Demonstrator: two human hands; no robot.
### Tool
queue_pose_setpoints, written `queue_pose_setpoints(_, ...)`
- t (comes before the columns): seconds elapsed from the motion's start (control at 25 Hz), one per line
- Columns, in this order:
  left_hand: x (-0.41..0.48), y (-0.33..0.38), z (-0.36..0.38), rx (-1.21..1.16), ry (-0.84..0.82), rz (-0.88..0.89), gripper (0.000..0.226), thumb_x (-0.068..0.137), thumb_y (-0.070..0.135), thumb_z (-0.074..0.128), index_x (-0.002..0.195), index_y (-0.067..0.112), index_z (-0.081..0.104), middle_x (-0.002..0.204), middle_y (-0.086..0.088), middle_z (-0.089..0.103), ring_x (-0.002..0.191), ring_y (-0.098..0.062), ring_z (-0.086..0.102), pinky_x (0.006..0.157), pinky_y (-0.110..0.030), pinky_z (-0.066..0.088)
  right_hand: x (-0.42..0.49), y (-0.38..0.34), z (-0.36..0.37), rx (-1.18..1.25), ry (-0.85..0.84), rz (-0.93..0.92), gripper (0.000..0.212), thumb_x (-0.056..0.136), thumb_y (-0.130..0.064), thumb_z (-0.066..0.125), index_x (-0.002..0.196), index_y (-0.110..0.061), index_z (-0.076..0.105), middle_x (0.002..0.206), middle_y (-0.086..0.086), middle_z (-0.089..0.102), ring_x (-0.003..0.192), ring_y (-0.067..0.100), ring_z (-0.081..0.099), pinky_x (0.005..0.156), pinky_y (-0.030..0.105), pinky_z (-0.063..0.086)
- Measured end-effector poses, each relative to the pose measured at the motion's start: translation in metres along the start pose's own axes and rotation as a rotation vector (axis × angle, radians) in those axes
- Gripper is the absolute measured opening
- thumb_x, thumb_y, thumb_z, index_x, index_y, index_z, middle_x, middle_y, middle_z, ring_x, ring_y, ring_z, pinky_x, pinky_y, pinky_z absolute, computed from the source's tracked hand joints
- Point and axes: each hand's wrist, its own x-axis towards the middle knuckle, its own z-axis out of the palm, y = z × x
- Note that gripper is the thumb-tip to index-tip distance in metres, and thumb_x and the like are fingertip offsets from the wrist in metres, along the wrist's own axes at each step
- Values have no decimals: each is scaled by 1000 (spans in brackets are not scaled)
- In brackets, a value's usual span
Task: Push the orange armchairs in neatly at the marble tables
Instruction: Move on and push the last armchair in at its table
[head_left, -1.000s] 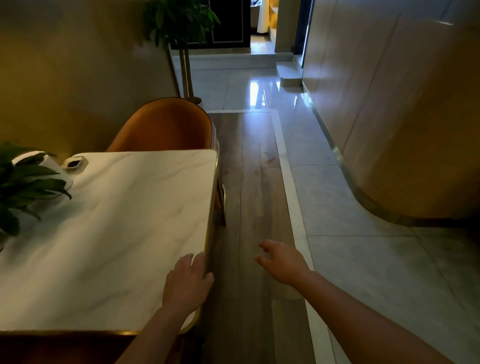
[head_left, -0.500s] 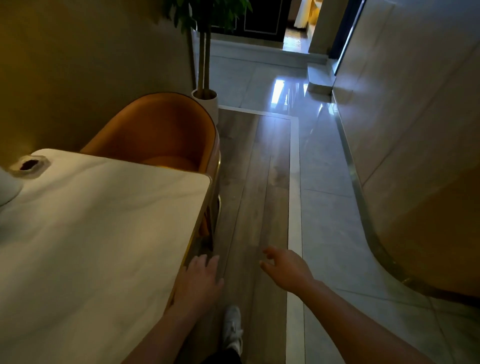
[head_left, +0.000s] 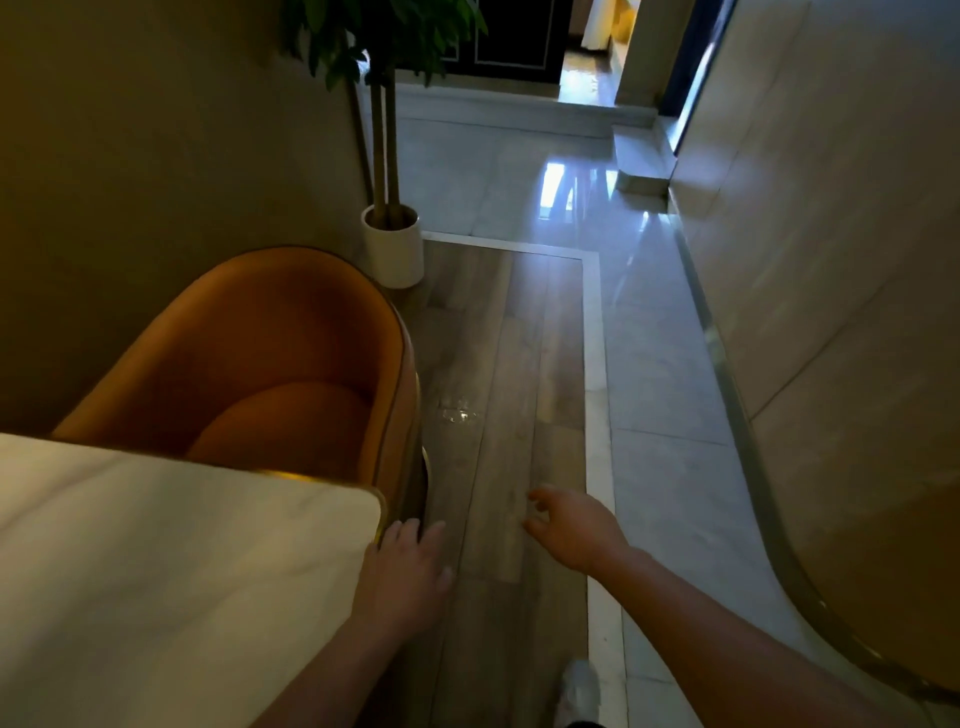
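**Head view: orange armchair at the marble tabletop, both grips free.**

The orange armchair (head_left: 270, 364) stands at ten o'clock, its seat front tucked under the far edge of the marble tabletop (head_left: 156, 571), which fills eight o'clock. My left grip (head_left: 402, 577), at six o'clock, is released, with fingers straight and tips at the tabletop's gold-trimmed corner. Whether they touch chair or tabletop I cannot tell. My right grip (head_left: 571, 530), at five o'clock, hangs loosely curled over the wooden floor (head_left: 498, 364), grasping nothing. A potted plant (head_left: 392, 249) stands at twelve o'clock, behind the chair. I judge this chair largely pushed in. A final squaring may remain, and any other chairs lie out of view.
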Motion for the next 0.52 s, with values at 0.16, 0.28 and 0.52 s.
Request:
queue_pose_setpoints(0.16,91,8,-21,-19,-5,-93,64,100,47,46,156,31,19,163,-3,23,151,-23,19,122,-44,23,112,13,-40,-36,-39,-66,49,98,-43,54,142,-24,47,126,1,65,113,16,62,94,31,52)
queue_pose_setpoints(0.28,153,15,-39,-40,-2,-193,62,101,46,45,156,31,20,163,-3,23,150,-22,19,121,-43,24,197,15,-73,-85,-81,-156,50,97,-44,53,142,-23,48,123,1,66,114,17,62,96,37,53)
queue_pose_setpoints(0.52,256,21,-76,-113,-17,-394,63,100,50,42,156,31,20,161,-2,26,148,-21,23,120,-44,27,346,-3,-139,-227,-227,-311,50,98,-45,50,141,-21,49,131,5,63,119,21,60,99,39,51)
